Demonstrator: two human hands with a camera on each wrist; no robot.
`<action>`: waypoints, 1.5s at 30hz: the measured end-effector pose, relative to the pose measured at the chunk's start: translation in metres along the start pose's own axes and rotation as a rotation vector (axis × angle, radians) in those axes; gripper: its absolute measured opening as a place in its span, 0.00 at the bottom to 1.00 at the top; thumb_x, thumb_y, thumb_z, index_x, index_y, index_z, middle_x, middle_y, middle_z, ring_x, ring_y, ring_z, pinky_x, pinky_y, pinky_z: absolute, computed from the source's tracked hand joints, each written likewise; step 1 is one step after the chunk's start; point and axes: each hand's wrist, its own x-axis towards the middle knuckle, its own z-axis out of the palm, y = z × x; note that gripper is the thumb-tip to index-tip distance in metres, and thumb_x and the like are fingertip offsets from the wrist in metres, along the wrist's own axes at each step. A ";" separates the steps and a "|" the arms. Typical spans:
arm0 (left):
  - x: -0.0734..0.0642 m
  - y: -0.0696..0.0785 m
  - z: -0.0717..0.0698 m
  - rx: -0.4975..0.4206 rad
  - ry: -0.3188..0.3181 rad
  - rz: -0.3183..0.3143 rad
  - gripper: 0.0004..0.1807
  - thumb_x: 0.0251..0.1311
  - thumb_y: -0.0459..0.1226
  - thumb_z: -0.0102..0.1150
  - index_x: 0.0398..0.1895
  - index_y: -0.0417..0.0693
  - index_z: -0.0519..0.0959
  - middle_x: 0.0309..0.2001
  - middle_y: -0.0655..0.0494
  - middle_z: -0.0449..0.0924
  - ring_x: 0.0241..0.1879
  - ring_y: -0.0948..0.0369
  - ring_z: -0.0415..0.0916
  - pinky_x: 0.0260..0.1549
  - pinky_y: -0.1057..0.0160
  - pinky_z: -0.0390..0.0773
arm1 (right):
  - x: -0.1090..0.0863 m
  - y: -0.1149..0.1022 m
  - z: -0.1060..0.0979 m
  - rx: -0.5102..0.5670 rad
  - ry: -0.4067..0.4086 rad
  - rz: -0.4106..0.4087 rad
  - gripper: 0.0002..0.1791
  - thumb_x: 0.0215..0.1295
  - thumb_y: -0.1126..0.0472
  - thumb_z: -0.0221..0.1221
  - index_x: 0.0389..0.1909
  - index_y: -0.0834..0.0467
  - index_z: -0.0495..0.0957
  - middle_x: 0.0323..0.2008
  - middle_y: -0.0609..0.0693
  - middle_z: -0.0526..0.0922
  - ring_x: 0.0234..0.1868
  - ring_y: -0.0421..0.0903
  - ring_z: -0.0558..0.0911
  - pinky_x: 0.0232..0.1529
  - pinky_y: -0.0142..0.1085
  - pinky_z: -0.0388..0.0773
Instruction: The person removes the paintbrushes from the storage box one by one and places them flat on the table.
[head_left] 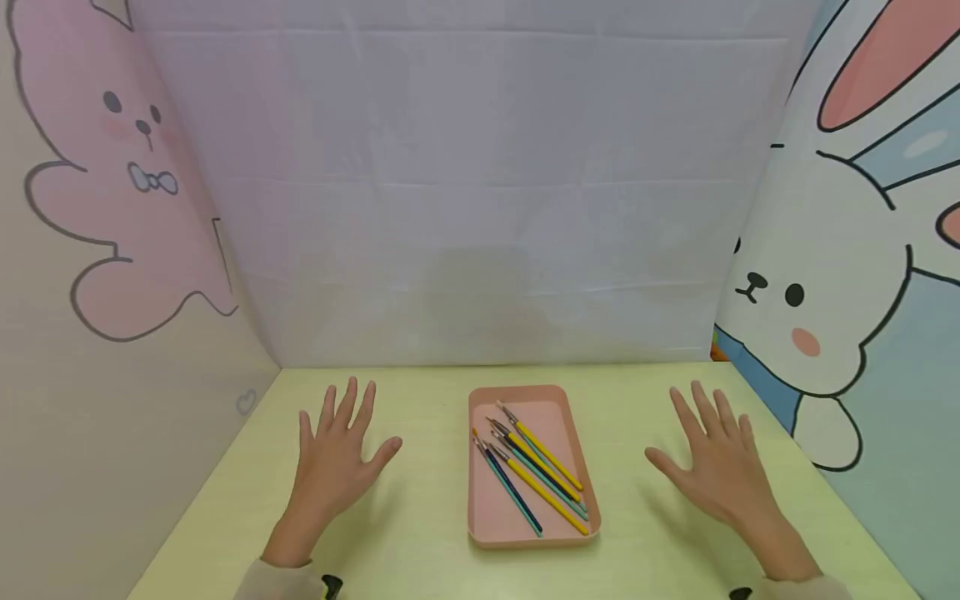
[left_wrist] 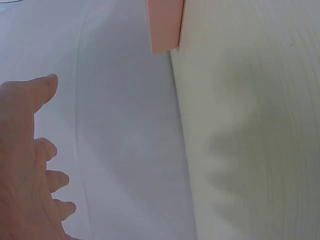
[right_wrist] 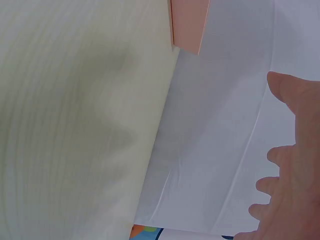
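A shallow pink tray [head_left: 498, 508] lies on the table between the two hands. Inside it several thin paintbrushes are spread at a slant, some with yellow handles [head_left: 551, 457], others dark blue or teal. To the tray's left, my left hand [head_left: 337, 458] hovers with spread fingers and holds nothing. On the other side my right hand [head_left: 720, 471] is held the same way, also with nothing in it. Both wrist views show a hand above the table and the outer wall of the tray [left_wrist: 166, 25]; the brushes are hidden there.
The pale yellow table [head_left: 420, 500] is bounded by a white cloth [head_left: 480, 200] at the back. Side panels carry a pink cartoon animal [head_left: 135, 275] on the left and a white rabbit [head_left: 832, 275] on the right. Hand shadows fall on the tabletop.
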 end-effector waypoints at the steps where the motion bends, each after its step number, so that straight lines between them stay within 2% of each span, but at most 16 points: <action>1: 0.000 0.001 0.001 -0.020 -0.011 -0.002 0.51 0.72 0.67 0.52 0.88 0.53 0.50 0.86 0.41 0.45 0.84 0.37 0.36 0.71 0.22 0.37 | 0.001 -0.001 0.000 0.006 -0.002 -0.002 0.53 0.69 0.34 0.64 0.86 0.53 0.53 0.83 0.66 0.54 0.83 0.70 0.46 0.73 0.76 0.42; 10: -0.004 0.015 0.010 -0.157 -0.006 0.020 0.52 0.72 0.64 0.58 0.87 0.48 0.51 0.85 0.39 0.49 0.82 0.36 0.46 0.71 0.24 0.52 | 0.016 -0.012 -0.006 0.033 -0.048 -0.018 0.52 0.70 0.34 0.63 0.85 0.55 0.54 0.82 0.67 0.54 0.82 0.72 0.50 0.70 0.76 0.50; 15: -0.008 0.023 0.014 -0.232 -0.044 0.027 0.53 0.71 0.64 0.59 0.87 0.47 0.51 0.85 0.41 0.48 0.82 0.36 0.49 0.71 0.27 0.58 | 0.022 -0.020 -0.010 0.048 -0.081 -0.004 0.52 0.70 0.34 0.63 0.85 0.57 0.56 0.82 0.67 0.55 0.81 0.73 0.52 0.70 0.76 0.51; 19: -0.012 0.031 0.017 -0.306 -0.072 0.010 0.53 0.70 0.64 0.60 0.87 0.49 0.51 0.85 0.42 0.48 0.81 0.36 0.51 0.67 0.25 0.63 | 0.026 -0.024 -0.010 0.055 -0.099 0.003 0.52 0.70 0.34 0.63 0.84 0.58 0.57 0.82 0.68 0.55 0.81 0.73 0.52 0.70 0.76 0.51; 26: -0.014 0.049 0.021 -0.457 -0.161 -0.040 0.54 0.69 0.63 0.63 0.88 0.53 0.48 0.86 0.46 0.46 0.82 0.37 0.49 0.70 0.28 0.60 | 0.030 -0.023 -0.009 0.069 -0.108 0.008 0.51 0.71 0.35 0.63 0.84 0.59 0.57 0.81 0.69 0.56 0.80 0.73 0.53 0.70 0.76 0.52; 33: -0.014 0.065 0.026 -0.554 -0.224 -0.087 0.58 0.66 0.62 0.67 0.88 0.53 0.45 0.86 0.47 0.45 0.83 0.40 0.47 0.72 0.29 0.57 | 0.036 -0.022 -0.010 0.118 -0.133 -0.001 0.50 0.71 0.36 0.63 0.83 0.60 0.58 0.80 0.69 0.58 0.79 0.74 0.55 0.71 0.72 0.55; 45: -0.018 0.088 0.042 -0.647 -0.255 -0.169 0.65 0.57 0.67 0.71 0.88 0.53 0.47 0.85 0.44 0.51 0.80 0.38 0.55 0.70 0.30 0.63 | 0.054 -0.040 -0.008 0.218 -0.204 -0.052 0.46 0.73 0.41 0.64 0.82 0.60 0.60 0.79 0.66 0.62 0.78 0.70 0.60 0.66 0.72 0.66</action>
